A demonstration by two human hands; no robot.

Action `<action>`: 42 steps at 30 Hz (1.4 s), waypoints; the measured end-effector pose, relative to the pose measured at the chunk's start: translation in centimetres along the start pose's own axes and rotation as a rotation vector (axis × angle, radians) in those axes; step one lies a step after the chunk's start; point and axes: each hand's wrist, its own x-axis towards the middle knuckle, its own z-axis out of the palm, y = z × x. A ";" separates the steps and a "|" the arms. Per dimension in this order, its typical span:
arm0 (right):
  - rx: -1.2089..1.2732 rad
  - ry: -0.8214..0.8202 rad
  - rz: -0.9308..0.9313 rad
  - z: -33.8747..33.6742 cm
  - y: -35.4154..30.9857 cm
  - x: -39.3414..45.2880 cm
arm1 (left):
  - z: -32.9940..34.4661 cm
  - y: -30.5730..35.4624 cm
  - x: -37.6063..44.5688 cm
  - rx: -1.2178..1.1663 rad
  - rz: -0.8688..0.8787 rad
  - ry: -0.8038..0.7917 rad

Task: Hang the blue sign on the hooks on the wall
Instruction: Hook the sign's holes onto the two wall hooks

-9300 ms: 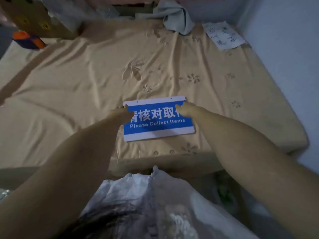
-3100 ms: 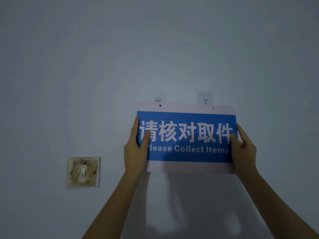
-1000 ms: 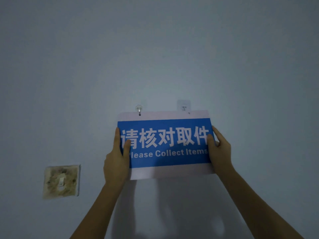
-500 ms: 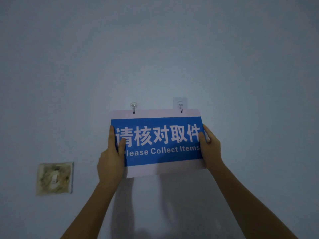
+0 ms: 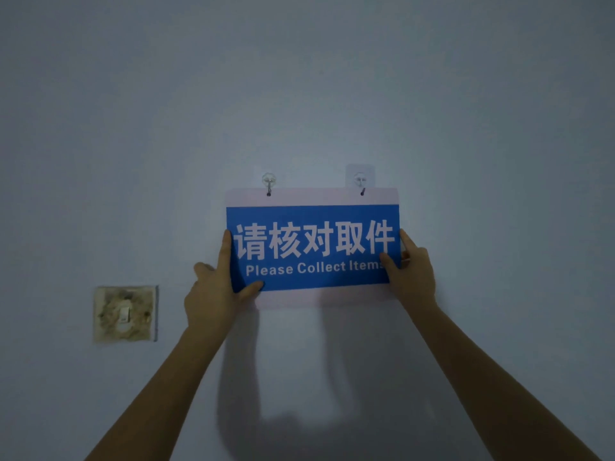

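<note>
Fingers (image 5: 227, 247) of my left hand (image 5: 213, 294) and right hand (image 5: 412, 274) are pinching the blue sign (image 5: 312, 247) by its side edges, both hooks (image 5: 269, 181) just above them; it's looking stiff and light.

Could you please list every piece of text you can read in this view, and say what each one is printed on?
"请核对取件": large white characters on the rectangular blue sign with white borders, hanging on the wall.
"Please Collect Items": smaller white line beneath, on the same sign; the right hand partly covers the final "s".
The stained wall switch plate shows no readable text.
</note>
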 end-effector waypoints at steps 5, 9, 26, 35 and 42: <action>-0.034 0.054 0.010 0.5 -0.6 -1.0 | 0.2 0.1 -0.3 0.066 -0.016 0.026; 0.017 0.050 0.040 0.3 -0.2 -1.6 | 0.3 0.1 -0.3 0.144 -0.009 0.054; -0.596 -0.112 -0.737 2.7 -1.2 -5.9 | 4.9 3.0 -3.4 0.482 0.703 0.257; -0.744 -0.323 -0.750 3.3 0.8 -6.2 | 7.0 -1.6 -3.8 0.625 0.724 0.018; -0.846 -0.311 -0.636 -0.4 5.7 -6.1 | 5.1 -6.8 -4.1 0.642 0.620 0.109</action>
